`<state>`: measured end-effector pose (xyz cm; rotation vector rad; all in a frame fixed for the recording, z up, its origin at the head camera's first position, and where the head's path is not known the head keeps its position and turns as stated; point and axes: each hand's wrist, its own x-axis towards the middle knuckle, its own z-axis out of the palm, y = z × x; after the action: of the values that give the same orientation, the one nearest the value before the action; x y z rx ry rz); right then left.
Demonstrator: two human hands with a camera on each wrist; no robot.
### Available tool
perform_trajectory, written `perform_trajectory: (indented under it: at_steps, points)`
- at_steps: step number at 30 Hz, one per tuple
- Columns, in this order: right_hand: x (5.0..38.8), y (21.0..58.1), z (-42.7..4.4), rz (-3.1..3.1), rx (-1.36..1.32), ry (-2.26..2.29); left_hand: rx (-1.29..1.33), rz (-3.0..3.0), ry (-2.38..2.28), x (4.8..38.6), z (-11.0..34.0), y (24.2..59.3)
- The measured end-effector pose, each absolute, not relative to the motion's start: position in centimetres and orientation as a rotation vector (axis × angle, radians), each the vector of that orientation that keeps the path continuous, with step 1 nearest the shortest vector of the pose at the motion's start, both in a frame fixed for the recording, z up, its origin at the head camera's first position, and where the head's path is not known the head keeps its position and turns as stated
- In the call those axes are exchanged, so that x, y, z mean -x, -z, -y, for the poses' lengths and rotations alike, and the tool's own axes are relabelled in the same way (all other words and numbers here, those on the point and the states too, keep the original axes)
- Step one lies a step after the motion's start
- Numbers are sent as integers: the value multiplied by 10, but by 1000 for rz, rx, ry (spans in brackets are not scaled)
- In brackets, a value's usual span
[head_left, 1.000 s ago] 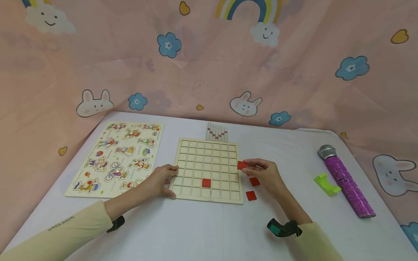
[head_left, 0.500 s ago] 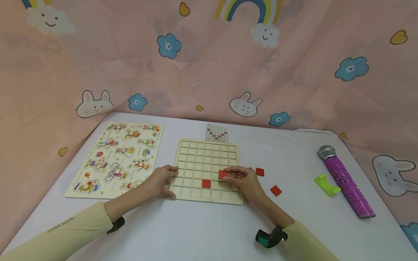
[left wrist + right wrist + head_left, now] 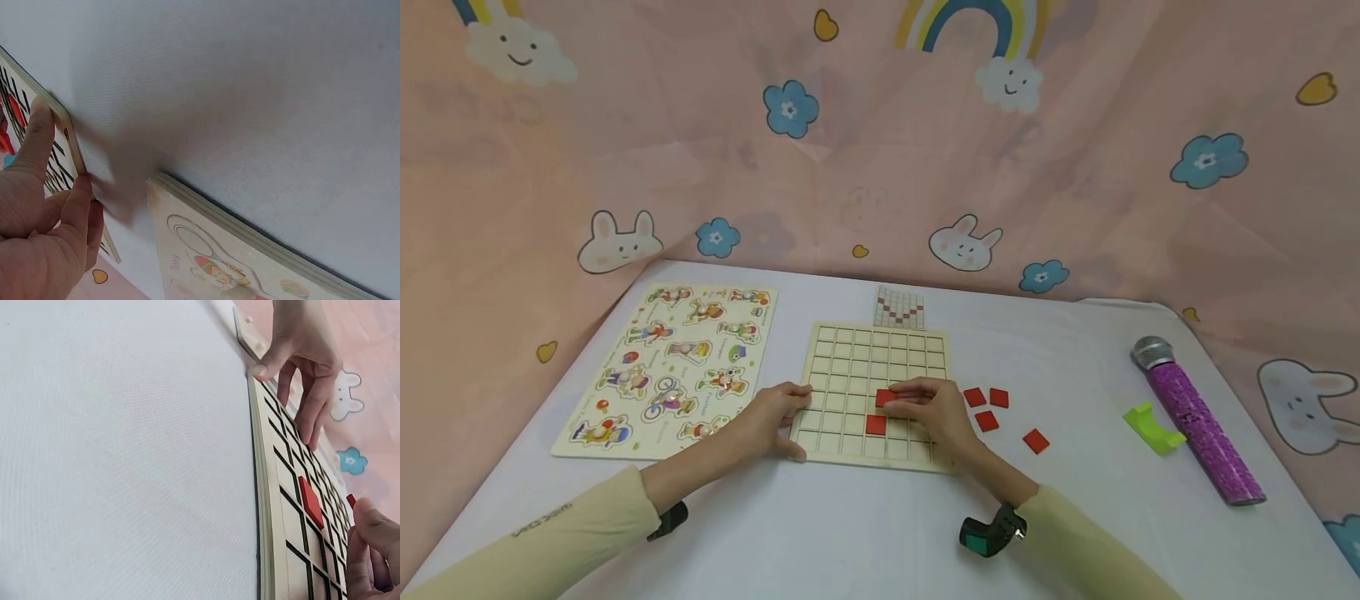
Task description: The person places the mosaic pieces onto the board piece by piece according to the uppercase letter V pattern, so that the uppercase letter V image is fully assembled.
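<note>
A pale wooden grid board (image 3: 842, 367) lies on the white table. My left hand (image 3: 771, 421) holds its left edge, with the thumb near the front corner and the fingers farther along. Between right thumb and fingertips my right hand (image 3: 936, 412) pinches a red square tile (image 3: 884, 397) above the board. The pinched tile is just behind and slightly right of another red tile (image 3: 876, 425) that sits in a grid square. In the right wrist view the pinched tile (image 3: 351, 500) shows only partly beside the thumb.
Several loose red tiles (image 3: 987, 421) lie right of the board. Behind it is a small pattern card (image 3: 899, 308). On the left lies a picture puzzle board (image 3: 666, 371); at the right are a green stand (image 3: 1153, 428) and a purple glitter microphone (image 3: 1202, 425).
My right hand has carried the pinched red tile leftward from the board's right edge to above its middle. Loose tiles on the right have shifted. My left hand has stayed in place.
</note>
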<state>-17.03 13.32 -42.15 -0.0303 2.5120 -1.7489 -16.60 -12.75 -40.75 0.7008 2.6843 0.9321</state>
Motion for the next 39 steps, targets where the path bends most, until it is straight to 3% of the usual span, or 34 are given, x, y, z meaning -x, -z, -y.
perform_trajectory:
  at_steps: [39]
  points:
    - [181, 421, -106, -2555, 269, 1605, -731, -2699, -902, 165, 128, 406]
